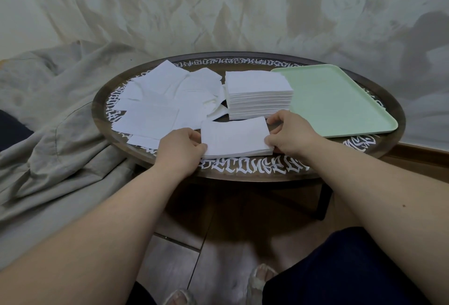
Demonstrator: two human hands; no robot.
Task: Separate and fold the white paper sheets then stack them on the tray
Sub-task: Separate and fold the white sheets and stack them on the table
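Pinching the folded white paper sheet with left hand and right hand, we square its edges for the green tray

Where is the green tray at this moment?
In the head view the green tray lies at the right side of the round table, directly right of the tall stack of white sheets.

Dim, soft indoor light w/ greenish cast; wide-angle bends edges; person's shadow on pale textured wall at right; slightly soft focus.
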